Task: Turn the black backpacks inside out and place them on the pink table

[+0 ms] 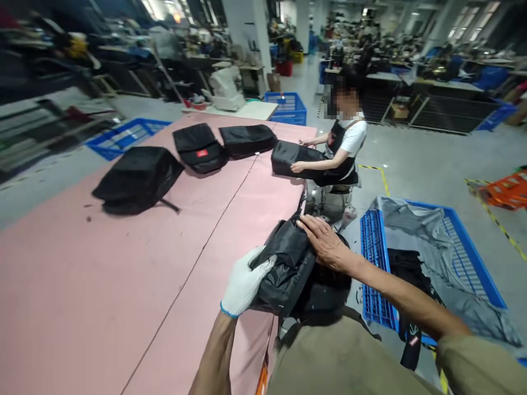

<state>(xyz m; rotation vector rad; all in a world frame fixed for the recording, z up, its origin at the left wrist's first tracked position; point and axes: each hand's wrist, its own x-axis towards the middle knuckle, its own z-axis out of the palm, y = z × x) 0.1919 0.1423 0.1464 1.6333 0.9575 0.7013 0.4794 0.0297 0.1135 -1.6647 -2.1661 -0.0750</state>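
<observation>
My left hand (244, 282), in a white glove, grips the near side of a black bag (288, 269) at the right edge of the pink table (123, 285). My bare right hand (327, 241) lies flat on top of the same bag, fingers spread and pressing it. The bag hangs partly over the table edge against my body.
Three black bags (138, 178) (200, 148) (247, 140) lie further along the table. A co-worker (348, 145) at the far right edge handles another black bag (294, 160). A blue crate (432, 263) with grey and black fabric stands on the floor to my right.
</observation>
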